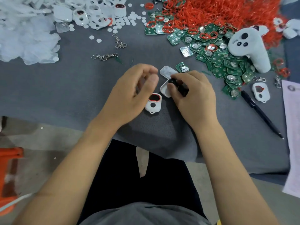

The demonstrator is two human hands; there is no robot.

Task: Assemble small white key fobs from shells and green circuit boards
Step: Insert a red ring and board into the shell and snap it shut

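Observation:
A white front shell [153, 105] with a red-ringed window and a round hole lies on the grey cloth [81, 88], just under my left hand [129, 93]. That hand hovers with loosely curled fingers and holds nothing. My right hand [193, 93] pinches a small black part against a white back shell [164, 90]. Another white shell piece [168, 72] lies just beyond the fingers, and a single green circuit board [182, 67] sits beside it.
A heap of green circuit boards [227, 62] and red rings [211, 12] fills the far right, with a white handheld controller [250, 47] on it. White shells [90, 12] and plastic bags [24, 34] lie far left. Metal clasps [105, 56], a black pen [259, 111], another front shell [261, 92].

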